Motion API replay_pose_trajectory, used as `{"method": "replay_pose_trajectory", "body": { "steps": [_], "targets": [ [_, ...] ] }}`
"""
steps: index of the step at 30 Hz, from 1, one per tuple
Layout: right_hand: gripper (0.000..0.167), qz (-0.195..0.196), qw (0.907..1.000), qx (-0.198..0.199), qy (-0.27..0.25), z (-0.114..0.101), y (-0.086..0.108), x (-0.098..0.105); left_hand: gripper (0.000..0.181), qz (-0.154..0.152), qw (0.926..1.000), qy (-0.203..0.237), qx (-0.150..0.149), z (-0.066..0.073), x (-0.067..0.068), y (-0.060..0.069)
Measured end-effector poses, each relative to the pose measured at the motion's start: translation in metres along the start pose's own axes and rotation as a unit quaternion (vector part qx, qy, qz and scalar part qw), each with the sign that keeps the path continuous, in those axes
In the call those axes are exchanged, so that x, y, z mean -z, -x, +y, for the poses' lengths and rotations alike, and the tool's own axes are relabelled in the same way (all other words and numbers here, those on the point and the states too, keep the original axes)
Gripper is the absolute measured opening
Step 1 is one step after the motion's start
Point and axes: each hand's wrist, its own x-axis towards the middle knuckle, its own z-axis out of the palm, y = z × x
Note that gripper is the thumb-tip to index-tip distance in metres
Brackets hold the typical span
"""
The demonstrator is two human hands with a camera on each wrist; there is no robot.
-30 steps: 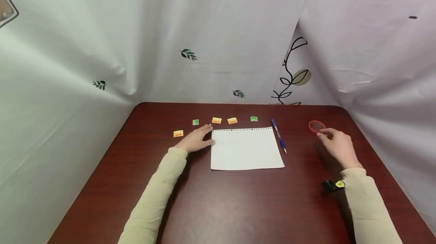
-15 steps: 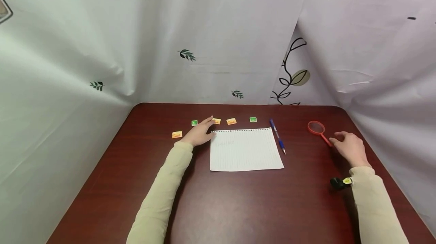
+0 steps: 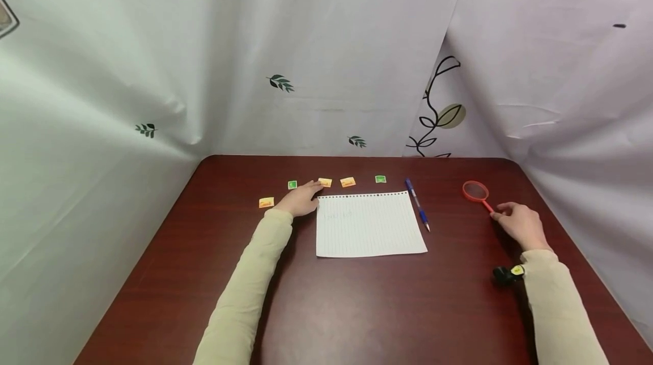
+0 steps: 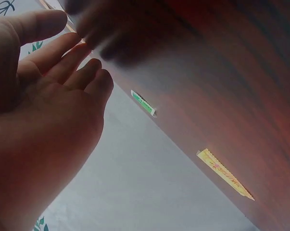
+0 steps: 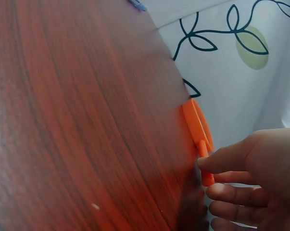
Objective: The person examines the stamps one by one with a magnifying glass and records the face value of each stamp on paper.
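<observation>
With thumb and index finger, my right hand (image 3: pixel 521 226) pinches the handle of a red magnifying glass (image 3: pixel 475 191) lying at the table's right side. That pinch shows closely in the right wrist view, where the magnifying glass (image 5: pixel 196 126) looks orange. My left hand (image 3: pixel 298 199) lies at the upper left corner of a lined sheet of paper (image 3: pixel 369 226), fingers extended. Its fingertips reach a small orange-and-white stamp-like piece (image 3: pixel 325 182); whether they press on it I cannot tell. In the left wrist view the left hand (image 4: pixel 63 101) holds nothing.
Other stamp-like pieces lie along the back: an orange one (image 3: pixel 348 182), a green one (image 3: pixel 380 179), another green one (image 3: pixel 292 185) and an orange one (image 3: pixel 266 202). A blue pen (image 3: pixel 417 204) lies right of the paper. White printed cloth (image 3: pixel 326 59) surrounds the dark red table (image 3: pixel 367 308).
My right hand has moved from the magnifying glass's rim back toward me and now pinches its handle. My left hand has shifted slightly; its fingertips went forward, then lowered by the orange piece.
</observation>
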Motion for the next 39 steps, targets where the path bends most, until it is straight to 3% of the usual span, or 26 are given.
{"method": "replay_pose_trajectory", "body": {
  "steps": [14, 22, 31, 39],
  "targets": [
    [0.029, 0.000, 0.9997, 0.005, -0.023, -0.003, 0.002, -0.007, 0.051, 0.005, 0.9998, 0.005, 0.016, 0.002, 0.000, 0.006],
    [0.024, 0.046, 0.9983, 0.022, -0.027, -0.012, 0.000, -0.012, 0.051, 0.013, 0.9995, 0.009, 0.028, 0.003, 0.000, 0.014],
    [0.022, 0.098, 0.9926, 0.045, -0.055, -0.052, -0.012, -0.010, 0.052, 0.020, 0.9992, -0.009, 0.032, -0.004, 0.002, 0.016],
    [0.022, 0.132, 0.9832, 0.075, -0.102, -0.100, -0.022, -0.018, 0.052, 0.017, 0.9993, -0.006, 0.034, -0.003, -0.002, 0.022]
  ]
}}
